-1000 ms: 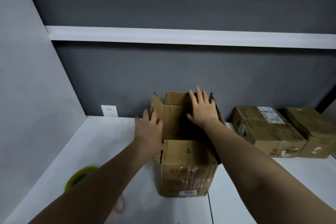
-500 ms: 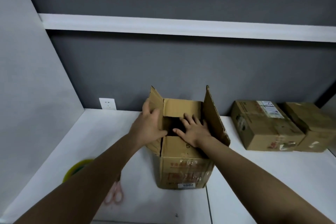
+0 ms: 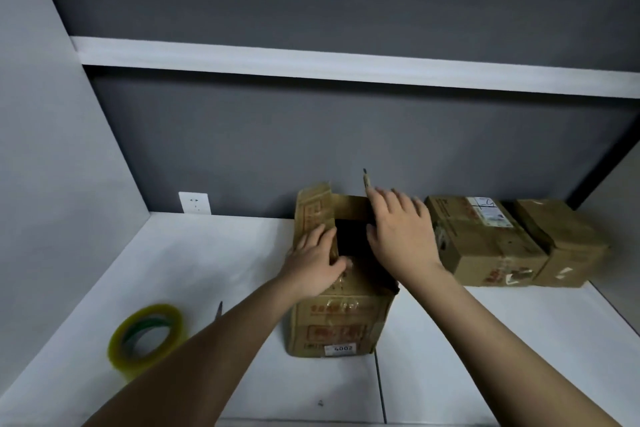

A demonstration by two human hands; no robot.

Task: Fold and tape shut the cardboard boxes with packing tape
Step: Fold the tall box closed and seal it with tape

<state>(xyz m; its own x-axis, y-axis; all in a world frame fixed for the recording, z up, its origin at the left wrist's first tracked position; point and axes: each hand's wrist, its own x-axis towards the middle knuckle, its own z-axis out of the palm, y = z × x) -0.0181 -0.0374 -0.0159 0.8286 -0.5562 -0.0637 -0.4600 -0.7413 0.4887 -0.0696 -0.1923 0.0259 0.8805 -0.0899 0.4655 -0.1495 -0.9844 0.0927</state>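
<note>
A tall brown cardboard box [image 3: 337,322] stands on the white table, its top partly open with a dark gap in the middle. My left hand [image 3: 313,262] presses flat on the left flap, which lies tilted inward. My right hand [image 3: 403,236] lies with spread fingers against the right flap, which stands nearly upright and is seen edge-on. The far flap is folded in behind the gap. A roll of yellowish packing tape [image 3: 145,336] lies on the table at the front left, apart from both hands.
Two closed cardboard boxes [image 3: 485,246] [image 3: 568,246] stand against the grey back wall to the right. Scissors [image 3: 219,310] are mostly hidden behind my left forearm. A wall socket [image 3: 194,203] is at the back left, a white shelf above.
My right hand has left the near flap and moved up to the right flap. My left hand has pushed the left flap inward. The camera tilted, showing the tape roll in full.
</note>
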